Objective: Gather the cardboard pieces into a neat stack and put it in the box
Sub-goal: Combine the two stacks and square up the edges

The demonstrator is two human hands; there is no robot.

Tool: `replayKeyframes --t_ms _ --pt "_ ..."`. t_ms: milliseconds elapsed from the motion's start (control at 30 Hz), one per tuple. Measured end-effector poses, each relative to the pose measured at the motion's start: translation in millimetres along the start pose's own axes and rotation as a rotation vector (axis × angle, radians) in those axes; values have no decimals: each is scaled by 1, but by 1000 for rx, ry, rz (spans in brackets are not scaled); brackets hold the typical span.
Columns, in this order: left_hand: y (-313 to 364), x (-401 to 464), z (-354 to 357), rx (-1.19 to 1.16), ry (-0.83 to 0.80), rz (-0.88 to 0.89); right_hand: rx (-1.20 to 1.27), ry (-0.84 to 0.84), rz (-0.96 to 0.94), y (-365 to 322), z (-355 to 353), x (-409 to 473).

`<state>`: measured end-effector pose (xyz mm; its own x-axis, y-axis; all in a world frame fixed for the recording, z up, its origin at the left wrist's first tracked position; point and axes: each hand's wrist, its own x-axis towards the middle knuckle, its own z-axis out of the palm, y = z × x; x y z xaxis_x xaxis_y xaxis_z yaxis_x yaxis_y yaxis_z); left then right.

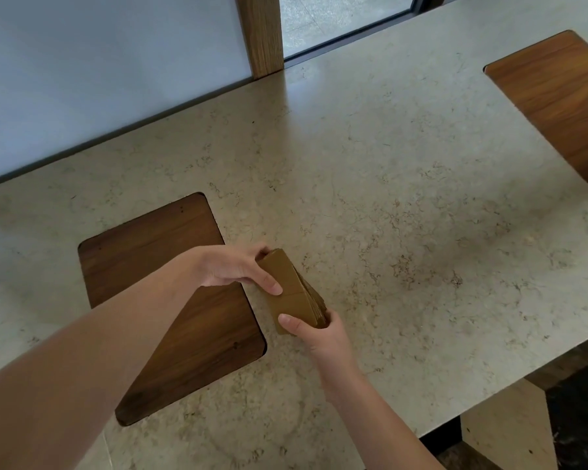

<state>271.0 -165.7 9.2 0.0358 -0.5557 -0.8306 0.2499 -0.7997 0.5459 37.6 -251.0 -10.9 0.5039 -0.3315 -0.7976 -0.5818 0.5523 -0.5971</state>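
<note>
A stack of brown cardboard pieces (pixel 294 293) stands tilted on its edge on the beige stone table (pixel 387 198), just right of a wooden inlay. My left hand (pixel 241 269) grips the stack's far end, thumb lying across the top piece. My right hand (pixel 316 334) grips the near end, thumb on the top piece and fingers wrapped under the edges. The pieces look roughly aligned, with their edges fanned slightly on the right side. No box is in view.
A dark wooden inlay (pixel 150 259) sits in the tabletop under my left forearm. A second wooden inlay (pixel 557 100) lies at the far right. A wooden post (pixel 262 35) rises at the table's back edge. The table's right edge (pixel 489 398) drops to a plywood support.
</note>
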Motion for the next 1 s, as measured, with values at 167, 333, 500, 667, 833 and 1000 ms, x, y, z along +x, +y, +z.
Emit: replayKeyframes --t_ms 167,333,500,667,833,1000 --pt "-26 -15 7 7 21 75 -228 -45 -101 3 -8 1" --pt "-58 -35 15 -36 66 127 -348 -138 -249 9 -9 9" --pt "-101 -46 39 -62 197 204 -442 -256 -365 13 -15 17" --pt "-126 -50 79 -92 331 294 -569 -415 -363 5 -27 25" --pt "-145 -62 111 25 501 301 -659 -526 -384 10 -28 19" --pt "-173 -71 149 125 693 301 -828 -567 -582 26 -28 5"
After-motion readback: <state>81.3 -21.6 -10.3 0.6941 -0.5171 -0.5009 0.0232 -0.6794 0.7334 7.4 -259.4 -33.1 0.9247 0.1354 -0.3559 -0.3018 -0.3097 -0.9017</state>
